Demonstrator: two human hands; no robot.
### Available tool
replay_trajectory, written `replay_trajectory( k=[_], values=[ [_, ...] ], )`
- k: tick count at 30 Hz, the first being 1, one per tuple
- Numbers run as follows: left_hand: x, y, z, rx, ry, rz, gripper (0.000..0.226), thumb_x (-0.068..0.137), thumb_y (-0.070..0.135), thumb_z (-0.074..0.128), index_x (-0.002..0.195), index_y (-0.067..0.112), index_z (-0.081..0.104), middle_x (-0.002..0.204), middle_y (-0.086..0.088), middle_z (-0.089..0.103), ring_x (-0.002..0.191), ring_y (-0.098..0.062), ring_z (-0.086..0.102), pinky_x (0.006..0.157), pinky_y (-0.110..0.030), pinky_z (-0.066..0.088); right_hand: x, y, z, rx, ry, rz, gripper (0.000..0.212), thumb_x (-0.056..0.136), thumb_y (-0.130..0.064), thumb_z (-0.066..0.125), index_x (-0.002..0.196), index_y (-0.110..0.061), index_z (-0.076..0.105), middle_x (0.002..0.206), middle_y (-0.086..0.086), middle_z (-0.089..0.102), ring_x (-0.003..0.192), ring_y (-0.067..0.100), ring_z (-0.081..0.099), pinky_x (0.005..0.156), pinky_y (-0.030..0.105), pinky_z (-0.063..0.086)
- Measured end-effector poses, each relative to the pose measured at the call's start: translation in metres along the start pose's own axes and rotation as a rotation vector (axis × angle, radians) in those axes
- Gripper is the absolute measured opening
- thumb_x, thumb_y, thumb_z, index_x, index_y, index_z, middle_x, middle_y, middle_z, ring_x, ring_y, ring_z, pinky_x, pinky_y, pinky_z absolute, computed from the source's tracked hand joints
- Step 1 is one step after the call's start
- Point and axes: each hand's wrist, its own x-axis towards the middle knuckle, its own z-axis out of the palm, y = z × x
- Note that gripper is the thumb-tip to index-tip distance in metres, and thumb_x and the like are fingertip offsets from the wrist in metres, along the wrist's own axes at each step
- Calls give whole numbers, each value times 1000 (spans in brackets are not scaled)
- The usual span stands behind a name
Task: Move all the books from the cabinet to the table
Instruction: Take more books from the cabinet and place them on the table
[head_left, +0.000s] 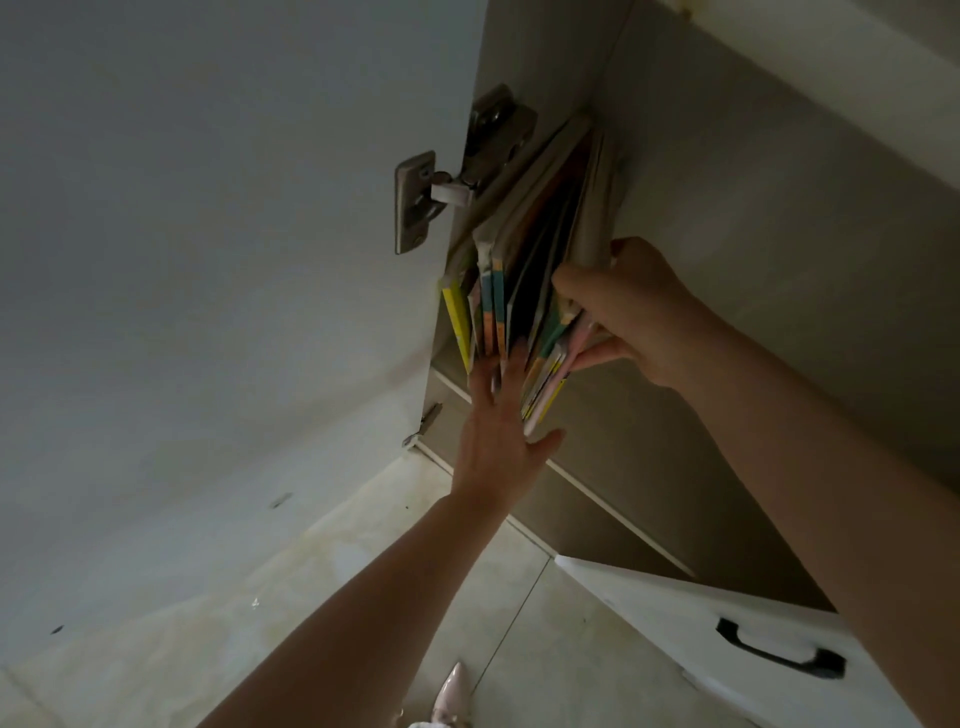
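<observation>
A row of several thin, colourful books stands upright in the far left corner of a cabinet shelf, leaning against its side wall. My left hand lies flat with straight fingers against the spines from below. My right hand grips the right part of the bundle, thumb curled over the top edges and fingers underneath. The book covers are mostly hidden; only spines and edges show.
The open white cabinet door hangs at the left on a metal hinge. A lower white door with a black handle stands open at the bottom right. Below is a pale tiled floor and a pink shoe tip.
</observation>
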Motion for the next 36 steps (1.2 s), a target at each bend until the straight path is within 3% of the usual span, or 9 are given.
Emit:
replay_trajectory(
  k=[6,11,14,18,22,25,29,32,36],
  values=[
    [5,12,12,-21,150,-95,97,72,36,82,144,24,19,143,-11,30,119,-32,53,86,-42,57,-17,3,13,-21,-61,-47,31,82,-18,63,105,-20,42,99,28,63,76,38,69,59,48,60],
    [1,16,16,-69,276,-23,89,84,18,73,153,18,18,154,-8,26,136,-31,42,101,-38,46,-21,-2,4,53,-45,-33,14,83,-10,58,75,-1,50,81,31,65,76,41,70,63,51,60],
    [-4,15,15,-114,288,-31,85,83,12,72,149,27,19,148,-11,37,127,-33,51,96,-46,53,-20,1,7,100,-52,-34,12,83,-12,62,84,-6,51,85,24,65,74,38,70,59,48,60],
    [-8,7,7,-145,278,-83,65,78,19,76,130,21,36,118,-9,60,98,-26,62,80,-45,57,-24,15,11,181,-135,-39,35,79,-16,71,106,-18,49,90,9,68,74,24,71,55,35,59],
    [-16,-5,-8,-190,241,-113,61,76,20,78,125,19,41,109,-7,61,90,-21,60,72,-31,53,-21,30,11,194,-153,-75,47,84,-49,63,122,-34,40,104,-10,63,94,8,65,80,36,58],
    [-28,-18,-17,-213,201,-112,57,76,24,76,120,21,42,109,-6,61,93,-23,62,72,-35,56,-2,45,8,168,-47,-256,42,85,-46,64,119,-45,38,116,-15,54,102,-11,58,90,26,52],
    [-38,-40,-30,-232,103,-154,57,74,42,69,120,11,57,103,2,64,91,-15,64,69,-18,53,33,79,-12,99,-215,-297,125,68,-30,82,147,-32,-16,146,-8,32,122,-2,48,104,28,42],
    [-43,-49,-36,-240,75,-161,61,71,50,63,113,5,63,93,3,67,82,-11,66,64,-8,46,49,97,-17,-93,-320,-266,122,70,-15,83,139,-47,-12,142,-13,34,129,8,45,107,38,42],
    [-46,-63,-41,-242,55,-171,53,71,50,65,98,6,69,81,6,70,73,-6,67,64,-28,55,62,99,-18,-173,-314,-206,105,71,3,78,144,-33,12,139,-2,43,131,17,44,108,44,40]
  ],
)
